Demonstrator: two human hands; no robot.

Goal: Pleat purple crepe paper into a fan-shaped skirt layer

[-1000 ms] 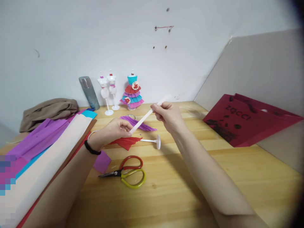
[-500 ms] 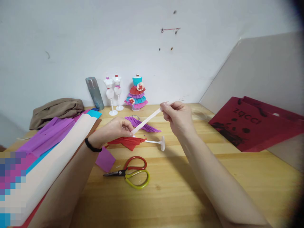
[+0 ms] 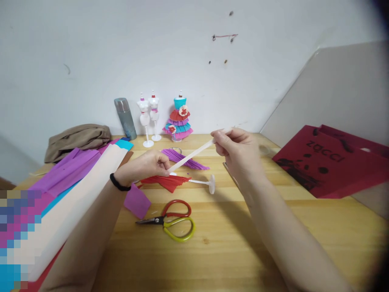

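Both hands pinch a thin white strip [image 3: 192,154] stretched taut above the wooden table [image 3: 243,243]. My left hand [image 3: 146,166] grips its lower end, just above a small mannequin stand [image 3: 200,182] lying on its side with a pleated red paper skirt [image 3: 165,181]. My right hand [image 3: 237,152] holds the upper end, raised higher and to the right. A pleated purple paper piece [image 3: 185,159] lies behind the strip. Scissors [image 3: 170,222] with red and yellow handles rest in front of the hands.
Sheets of purple, cream, blue and red paper [image 3: 69,190] lie at the left, a small purple scrap [image 3: 138,202] beside my wrist. At the back wall stand a grey flask [image 3: 125,118], two bare white mannequins [image 3: 148,119] and a dressed mannequin [image 3: 178,119]. A red bag [image 3: 331,162] lies right.
The right hand has drawn its end of the strip farther right, so the strip spans a longer gap. The view has shifted slightly; the left hand stays over the red skirt.
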